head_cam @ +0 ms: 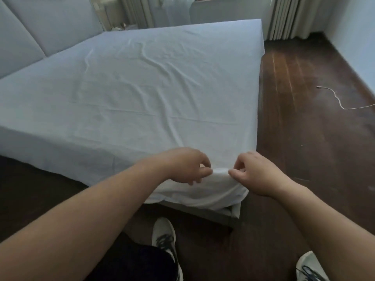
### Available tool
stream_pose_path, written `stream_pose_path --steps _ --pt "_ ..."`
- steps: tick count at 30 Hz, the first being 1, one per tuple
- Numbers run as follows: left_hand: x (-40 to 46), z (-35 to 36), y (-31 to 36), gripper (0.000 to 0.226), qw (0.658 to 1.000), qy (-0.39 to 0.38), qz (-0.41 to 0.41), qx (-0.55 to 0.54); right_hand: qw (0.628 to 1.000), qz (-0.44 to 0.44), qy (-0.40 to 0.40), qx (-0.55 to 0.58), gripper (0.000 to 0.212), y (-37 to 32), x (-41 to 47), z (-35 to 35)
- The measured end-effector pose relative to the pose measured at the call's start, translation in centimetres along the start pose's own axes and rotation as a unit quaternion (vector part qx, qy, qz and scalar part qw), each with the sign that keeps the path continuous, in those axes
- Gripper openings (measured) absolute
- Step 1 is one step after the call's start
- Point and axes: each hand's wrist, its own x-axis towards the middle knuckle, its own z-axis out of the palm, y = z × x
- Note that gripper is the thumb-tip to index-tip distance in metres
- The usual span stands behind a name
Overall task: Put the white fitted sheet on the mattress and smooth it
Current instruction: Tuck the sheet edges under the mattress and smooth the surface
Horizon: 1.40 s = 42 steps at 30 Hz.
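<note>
White fitted sheet (142,94) covers mattress, wrinkled.
Left hand (187,166), right hand (253,172) fingers pinch near-corner hem; no legible writing.

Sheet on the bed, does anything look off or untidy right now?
Yes. The white fitted sheet has long wrinkles across the middle, and its near corner hangs loose above the bed frame, where both hands pinch it. A cable trails on the floor.
</note>
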Motion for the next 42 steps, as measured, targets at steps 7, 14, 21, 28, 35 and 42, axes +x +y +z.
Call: stream_pose_path --steps 7,14,21,28,35,42 --pt "4.7 -5.9 -5.5 0.03 0.983 0.161 -0.081 0.017 0.982 -0.004 0.162 0.099 0.017 0.8 3.9 -2.8" --pt "9.6 -6.5 -17.2 0.081 0.941 0.204 -0.27 -0.018 0.99 -0.056 0.124 -0.022 0.057 -0.4 13.5 -2.5" --pt "8.1 -1.1 -19.6 0.081 0.945 0.106 -0.309 0.0 0.99 -0.009 -0.013 -0.143 0.076 -1.3 17.2 1.5" --pt "2.0 1.2 -18.3 0.087 0.95 0.042 -0.311 -0.013 0.987 0.026 -0.04 -0.157 0.073 -1.5 14.3 1.2" --pt "-1.5 -1.1 -15.7 0.084 0.95 0.024 -0.308 0.042 0.979 0.092 -0.038 -0.178 0.083 -1.2 10.9 0.1" --pt "0.7 -6.0 -11.6 0.048 0.935 0.206 -0.284 0.055 0.976 0.009 0.142 -0.167 0.053 -0.6 10.5 -4.6"
